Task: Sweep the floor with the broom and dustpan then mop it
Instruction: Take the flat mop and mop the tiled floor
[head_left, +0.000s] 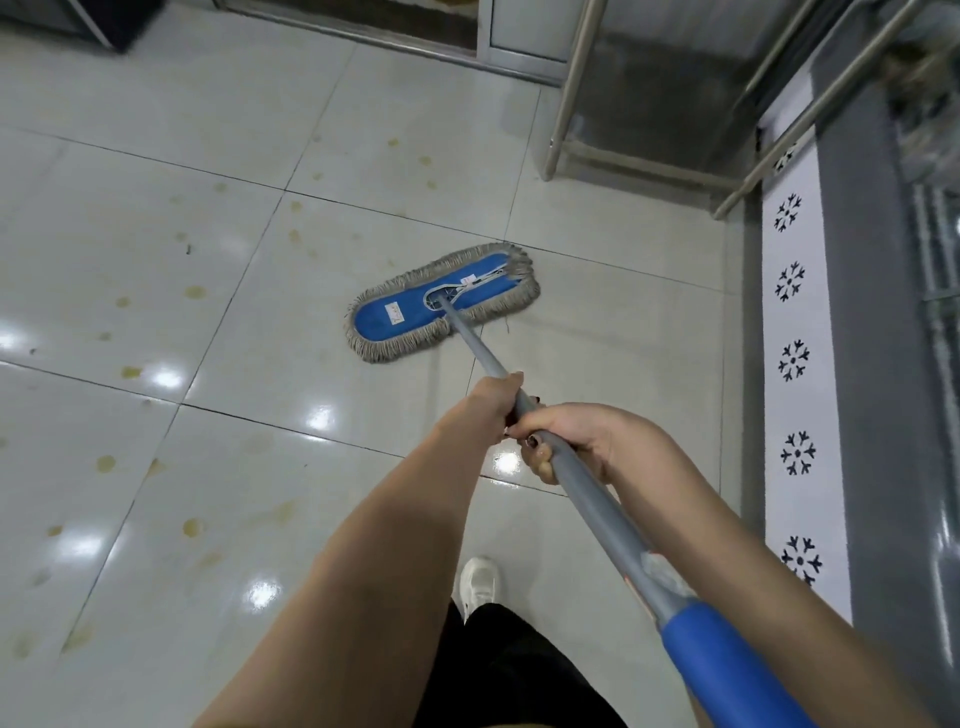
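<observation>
A flat mop head (410, 312), blue on top with a grey string fringe, lies on the glossy white tiled floor (156, 260) in the middle of the view. Its grey handle (587, 499) runs down and right to a blue grip at the bottom right. My left hand (493, 405) is closed around the handle, farther along toward the mop head. My right hand (576, 441) grips the handle just behind it, and the two hands touch. No broom or dustpan is in view.
Yellowish stain spots (195, 292) dot the tiles to the left and beyond the mop. A metal frame's legs (566, 104) stand at the back right. A grey cabinet with a white snowflake-patterned strip (792, 358) runs along the right. My white shoe (478, 582) is below the hands.
</observation>
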